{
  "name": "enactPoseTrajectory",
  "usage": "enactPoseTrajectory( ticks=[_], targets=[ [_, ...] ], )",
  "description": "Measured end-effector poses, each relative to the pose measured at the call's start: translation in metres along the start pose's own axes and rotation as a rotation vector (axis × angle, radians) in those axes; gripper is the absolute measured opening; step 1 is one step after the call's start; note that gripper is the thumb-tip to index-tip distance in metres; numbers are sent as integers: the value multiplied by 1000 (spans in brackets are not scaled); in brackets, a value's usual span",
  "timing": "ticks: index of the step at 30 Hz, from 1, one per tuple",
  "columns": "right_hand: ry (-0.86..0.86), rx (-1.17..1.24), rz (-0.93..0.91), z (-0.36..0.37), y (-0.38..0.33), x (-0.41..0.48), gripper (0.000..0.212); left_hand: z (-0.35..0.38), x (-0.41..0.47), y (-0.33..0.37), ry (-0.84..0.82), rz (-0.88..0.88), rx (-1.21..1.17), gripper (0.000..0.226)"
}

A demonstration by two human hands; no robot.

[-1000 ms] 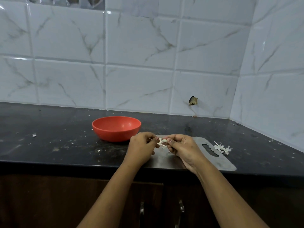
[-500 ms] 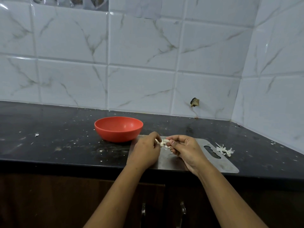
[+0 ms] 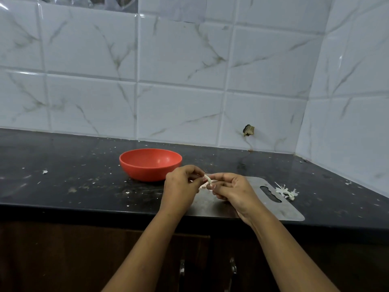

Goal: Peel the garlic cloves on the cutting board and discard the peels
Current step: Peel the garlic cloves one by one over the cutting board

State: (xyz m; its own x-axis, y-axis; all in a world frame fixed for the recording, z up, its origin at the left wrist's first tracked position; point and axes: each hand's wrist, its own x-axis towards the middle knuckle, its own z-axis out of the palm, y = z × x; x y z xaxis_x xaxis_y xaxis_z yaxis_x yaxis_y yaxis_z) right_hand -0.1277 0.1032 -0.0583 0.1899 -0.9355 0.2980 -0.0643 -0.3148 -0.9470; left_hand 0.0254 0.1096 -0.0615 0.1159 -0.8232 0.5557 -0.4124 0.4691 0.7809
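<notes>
Where the curled fingertips meet, the left hand and right hand together pinch a small pale garlic clove, held just above the flat grey metal cutting board. Right of the right fingers, a loose heap of white peels lies by the board's handle slot. Beyond the left fingers sits a round red plastic bowl on the black speckled countertop.
</notes>
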Motion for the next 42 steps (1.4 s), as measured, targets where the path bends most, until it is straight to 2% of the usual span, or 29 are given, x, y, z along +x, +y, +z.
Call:
enactPoseTrajectory(
  ticks=[7, 13, 29, 34, 38, 42],
  targets=[
    [18, -40, 11, 0, 0, -1, 17, 1, -1, -1, 32, 38, 180, 2],
    [42, -76, 1, 2, 1, 0, 11, 1, -3, 2, 35, 56, 270, 5],
    [61, -105, 9, 3, 3, 2, 13, 2, -6, 4, -6, 102, 400, 8],
    [73, -133, 12, 3, 3, 0, 11, 4, -9, 8, 16, 150, 559, 9],
    [86, -171, 18, 4, 1, 0, 11, 9, -11, 10, 14, 257, 723, 11],
    [88, -183, 23, 4, 1, 0, 10, 9, -11, 10, -3, 281, 769, 11]
  ],
)
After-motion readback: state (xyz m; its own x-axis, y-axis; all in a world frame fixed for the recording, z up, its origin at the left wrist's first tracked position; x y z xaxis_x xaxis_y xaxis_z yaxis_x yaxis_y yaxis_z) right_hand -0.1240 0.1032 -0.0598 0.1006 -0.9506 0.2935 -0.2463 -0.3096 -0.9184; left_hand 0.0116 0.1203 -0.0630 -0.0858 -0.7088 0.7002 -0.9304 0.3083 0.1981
